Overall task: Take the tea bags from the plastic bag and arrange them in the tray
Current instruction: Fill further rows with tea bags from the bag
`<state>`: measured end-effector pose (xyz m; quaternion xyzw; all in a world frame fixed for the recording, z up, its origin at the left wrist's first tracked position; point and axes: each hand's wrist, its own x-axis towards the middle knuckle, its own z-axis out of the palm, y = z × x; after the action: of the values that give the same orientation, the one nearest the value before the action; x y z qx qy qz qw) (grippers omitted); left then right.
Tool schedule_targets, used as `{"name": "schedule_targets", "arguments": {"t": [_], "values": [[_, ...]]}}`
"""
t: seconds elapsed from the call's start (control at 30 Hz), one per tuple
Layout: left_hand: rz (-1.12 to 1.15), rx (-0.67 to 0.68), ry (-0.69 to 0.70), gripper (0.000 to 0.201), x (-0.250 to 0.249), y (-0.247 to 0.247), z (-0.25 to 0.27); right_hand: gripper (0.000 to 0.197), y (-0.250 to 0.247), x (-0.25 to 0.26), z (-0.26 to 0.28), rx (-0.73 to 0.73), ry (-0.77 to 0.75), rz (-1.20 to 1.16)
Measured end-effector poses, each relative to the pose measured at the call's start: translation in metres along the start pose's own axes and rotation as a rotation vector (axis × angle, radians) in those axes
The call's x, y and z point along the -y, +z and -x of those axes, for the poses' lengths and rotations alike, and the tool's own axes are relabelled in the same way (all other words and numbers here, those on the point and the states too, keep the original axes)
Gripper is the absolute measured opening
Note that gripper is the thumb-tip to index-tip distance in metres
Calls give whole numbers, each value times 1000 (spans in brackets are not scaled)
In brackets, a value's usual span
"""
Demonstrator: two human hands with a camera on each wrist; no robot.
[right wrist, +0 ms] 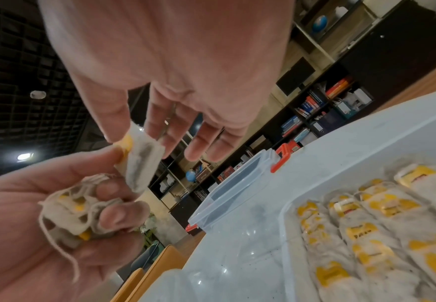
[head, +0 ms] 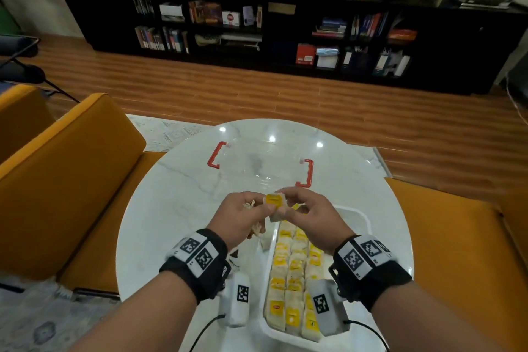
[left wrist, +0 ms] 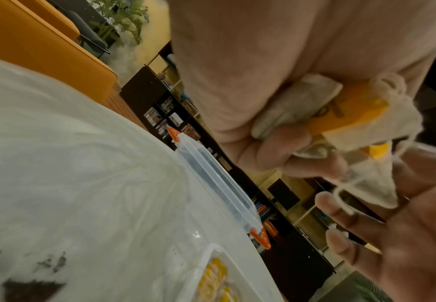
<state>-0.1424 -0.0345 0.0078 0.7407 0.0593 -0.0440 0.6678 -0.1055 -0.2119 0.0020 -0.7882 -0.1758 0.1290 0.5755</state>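
two hands: meet above the far end of the tray, passing one tea bag between them.
head view, left hand [head: 243,216]: curled round a bunch of tea bags [head: 251,207], probably a stock to feed from one at a time.
head view, right hand [head: 307,213]: thumb and forefinger pinch the single tea bag [head: 275,200], yellow tag facing up.
head view, tray [head: 360,217]: white, on the round table [head: 177,208]; rows of bags fill its near part, long axes running with the rows; the far end looks bare, likely the next slot.
head view, clear lid [head: 257,163]: red clips, lying beyond the hands, out of the way.
left wrist view: fingers wrapped on crumpled bags and a yellow tag [left wrist: 348,110]; strings dangle.
right wrist view: the pinched bag hangs with its long axis near upright, tag end at the fingertips [right wrist: 113,130]; other fingers loosely spread.
plastic bag: i cannot make it out with certainty.
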Motion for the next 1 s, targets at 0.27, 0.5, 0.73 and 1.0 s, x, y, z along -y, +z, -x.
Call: {"name": "schedule_targets", "arguments": {"t": [0.27, 0.5, 0.73, 1.0], "values": [[-12, 34, 23, 12, 4, 36, -12, 17, -26, -17, 13, -105, 16, -71], [-186, 46, -153, 21, 39, 61, -23, 13, -52, -88, 40, -377, 367, -44], [-383, 98, -263, 18, 69, 69, -27, 26, -38, -139, 51, -369, 653, 121], [-495, 161, -263, 19, 84, 69, -33, 16, -34, -149, 40, -336, 808, 318]]}}
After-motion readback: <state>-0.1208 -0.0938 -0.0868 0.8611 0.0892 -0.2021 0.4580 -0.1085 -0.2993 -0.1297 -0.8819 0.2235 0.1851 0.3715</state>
